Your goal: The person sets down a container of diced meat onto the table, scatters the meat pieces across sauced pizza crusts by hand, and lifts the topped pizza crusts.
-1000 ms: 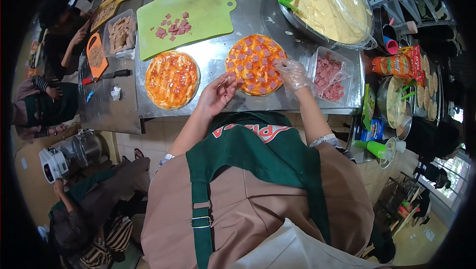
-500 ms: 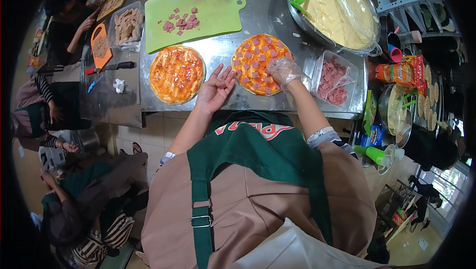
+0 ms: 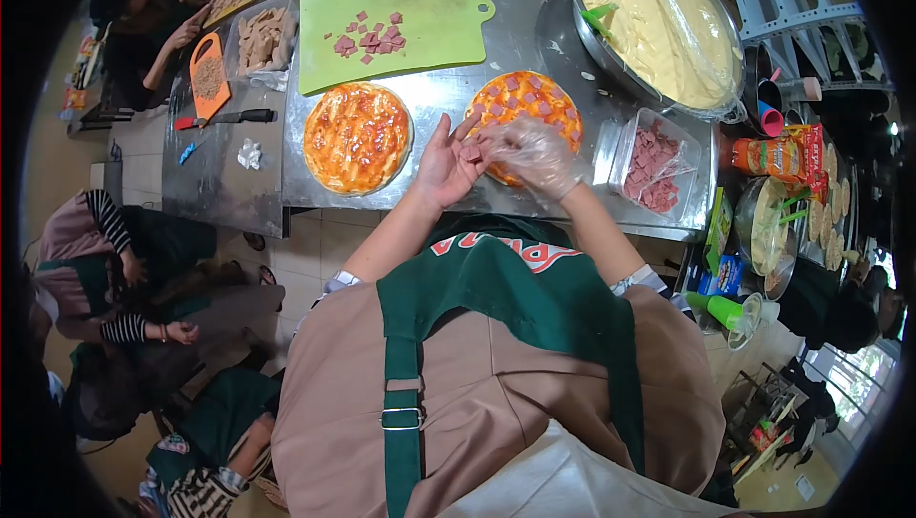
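In the head view, a round pizza base (image 3: 558, 108) with red sauce and small pink ham squares lies on the metal table. My bare left hand (image 3: 445, 167) is palm up at its near left edge, with a ham square (image 3: 470, 153) resting against its curled fingers. My right hand (image 3: 546, 161), in a clear plastic glove, hangs over the pizza's near side. Its fingers are drawn together and meet the left fingers; what they hold is hidden. Further left lies a second pizza base (image 3: 357, 139) with sauce only.
A green cutting board (image 3: 429, 12) with ham squares lies behind the pizzas. At right stand a clear tub of ham (image 3: 654, 160) and a large bowl of pale yellow cream (image 3: 658, 31). A knife (image 3: 224, 118) lies left. Other people work at the left.
My right hand has moved left and toward me, off the pizza's middle to my left hand. A ham square now shows in my left hand, whose fingers have curled. The whole view has shifted slightly.
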`<state>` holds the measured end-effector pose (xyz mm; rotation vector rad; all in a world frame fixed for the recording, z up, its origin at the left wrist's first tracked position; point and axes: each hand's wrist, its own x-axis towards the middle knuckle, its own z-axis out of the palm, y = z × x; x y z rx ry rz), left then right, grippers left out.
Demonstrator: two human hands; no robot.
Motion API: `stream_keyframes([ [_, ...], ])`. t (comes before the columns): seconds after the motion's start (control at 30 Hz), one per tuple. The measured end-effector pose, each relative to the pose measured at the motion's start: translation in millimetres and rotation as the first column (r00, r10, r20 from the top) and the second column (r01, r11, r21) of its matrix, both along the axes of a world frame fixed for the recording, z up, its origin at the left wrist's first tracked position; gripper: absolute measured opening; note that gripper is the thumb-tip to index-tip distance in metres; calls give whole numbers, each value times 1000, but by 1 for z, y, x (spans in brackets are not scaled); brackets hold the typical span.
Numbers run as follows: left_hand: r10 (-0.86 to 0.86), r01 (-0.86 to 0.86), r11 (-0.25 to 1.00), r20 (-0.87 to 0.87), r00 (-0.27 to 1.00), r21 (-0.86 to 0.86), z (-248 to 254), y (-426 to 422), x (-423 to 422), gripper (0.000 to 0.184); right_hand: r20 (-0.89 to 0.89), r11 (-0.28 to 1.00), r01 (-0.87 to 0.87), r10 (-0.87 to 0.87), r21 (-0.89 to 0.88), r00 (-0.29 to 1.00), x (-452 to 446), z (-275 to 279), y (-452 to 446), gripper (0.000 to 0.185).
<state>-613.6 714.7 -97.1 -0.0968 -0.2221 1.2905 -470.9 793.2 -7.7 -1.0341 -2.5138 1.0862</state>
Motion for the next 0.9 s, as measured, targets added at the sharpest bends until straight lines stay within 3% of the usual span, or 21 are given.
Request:
stream_keyframes([
  [0.03, -3, 3, 1000, 1, 1000, 1, -3, 0, 1, 49, -103, 998, -58, 56, -14, 993, -4, -8, -4, 23],
  [0.07, 1, -33, 984, -180, 984, -175, 15, 0, 6, 48, -206, 993, -118, 110, -23, 972, -6, -16, -8, 21],
  [0.1, -28, -99, 937, -355, 934, -336, 26, 0, 10, 47, -185, 989, -144, 146, 19, 972, -6, -20, -11, 19],
  [0.33, -105, -82, 893, -383, 918, -442, 20, -9, 18, 43, -212, 998, -16, 4, -55, 977, 4, -36, -29, 11],
  [0.43, -109, 3, 958, -356, 928, -286, 8, -15, 19, 38, -177, 995, 7, -24, -100, 984, 13, -42, -37, 16],
  [0.5, -249, -38, 887, -545, 801, -460, 33, -16, 24, 33, -244, 993, -21, -9, -120, 970, 17, -48, -40, 16],
  [0.63, -373, -74, 826, -640, 672, -559, 32, -23, 26, 26, -156, 989, 54, -76, -139, 985, 22, -37, -37, 15],
  [0.7, -423, -107, 824, -730, 537, -556, 30, -24, 28, 22, -176, 976, 148, -175, -158, 969, 26, -43, -39, 16],
  [0.8, -453, -111, 807, -728, 515, -581, 21, -24, 28, 21, -108, 968, 169, -191, -183, 976, 31, -42, -41, 17],
  [0.9, -460, -139, 780, -710, 533, -610, 17, -24, 29, 18, -161, 944, 182, -232, -276, 959, 33, -52, -41, 17],
])
